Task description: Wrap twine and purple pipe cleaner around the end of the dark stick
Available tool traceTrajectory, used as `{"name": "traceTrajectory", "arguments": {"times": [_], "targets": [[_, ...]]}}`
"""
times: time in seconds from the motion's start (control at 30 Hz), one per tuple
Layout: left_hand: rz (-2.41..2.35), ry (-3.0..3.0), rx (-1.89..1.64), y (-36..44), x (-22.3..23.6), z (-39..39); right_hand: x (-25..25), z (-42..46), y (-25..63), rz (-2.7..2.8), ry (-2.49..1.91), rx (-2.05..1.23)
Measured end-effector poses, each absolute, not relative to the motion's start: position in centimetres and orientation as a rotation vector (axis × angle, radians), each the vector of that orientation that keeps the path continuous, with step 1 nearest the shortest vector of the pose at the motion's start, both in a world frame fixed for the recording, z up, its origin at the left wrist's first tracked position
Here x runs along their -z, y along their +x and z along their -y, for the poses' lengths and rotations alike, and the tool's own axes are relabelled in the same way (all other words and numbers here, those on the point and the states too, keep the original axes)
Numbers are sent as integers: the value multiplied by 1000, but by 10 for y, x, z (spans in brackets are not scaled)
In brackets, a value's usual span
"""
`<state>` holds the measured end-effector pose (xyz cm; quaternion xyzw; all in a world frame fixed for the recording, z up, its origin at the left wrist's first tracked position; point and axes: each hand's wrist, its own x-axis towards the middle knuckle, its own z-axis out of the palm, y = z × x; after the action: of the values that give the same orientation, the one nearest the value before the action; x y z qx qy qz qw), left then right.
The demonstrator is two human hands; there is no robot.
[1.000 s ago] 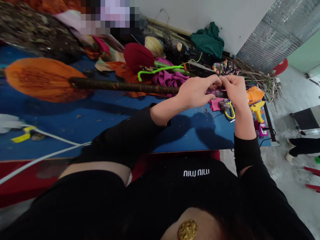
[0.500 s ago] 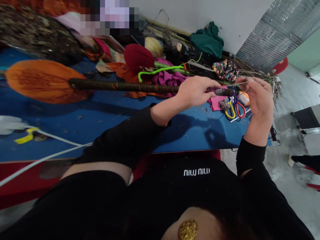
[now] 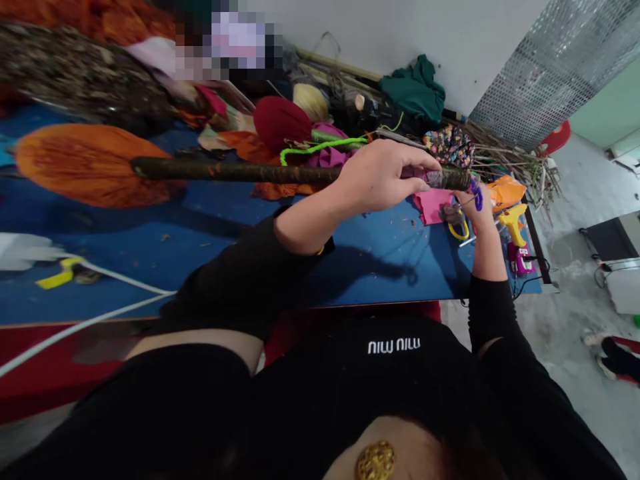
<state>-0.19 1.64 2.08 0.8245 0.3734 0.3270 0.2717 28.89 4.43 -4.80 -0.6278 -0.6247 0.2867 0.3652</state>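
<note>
A dark brown stick runs level above the blue table. Orange crinkled cloth forms a long oval at its left end. My left hand is closed around the stick near its right end, thumb below and fingers above. Just right of that grip, greyish wrapping covers a short stretch of the stick. My right hand is at the stick's right tip, partly behind and below it, its fingers mostly hidden. A purple fuzzy strand shows there in front of my right hand.
Pink cloth, yellow-handled scissors, a yellow glue gun and a purple power socket lie near the right edge. Behind are a dark red cloth bulb, green cloth and dry twigs. White cords cross at left.
My right hand first moved right, away from the stick, with a thin thread stretched from it. It has since come back left and down, under the stick's tip. My left hand keeps its grip.
</note>
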Motion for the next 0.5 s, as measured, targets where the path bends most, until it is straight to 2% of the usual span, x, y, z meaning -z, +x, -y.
{"name": "traceTrajectory", "arguments": {"times": [0.13,0.23,0.37,0.5], "targets": [[-1040,2220,-889,-4,-24,-16,60,-28,271,1451,-1466,-926],[-1062,2246,-888,-2,-22,-20,50,-14,261,1236,-1208,-1120],[-1083,2270,-909,0,-17,-25,33,8,270,1315,-1159,-1412],[-1056,2273,-930,1,-15,-27,25,21,302,1319,-965,-1290]]}}
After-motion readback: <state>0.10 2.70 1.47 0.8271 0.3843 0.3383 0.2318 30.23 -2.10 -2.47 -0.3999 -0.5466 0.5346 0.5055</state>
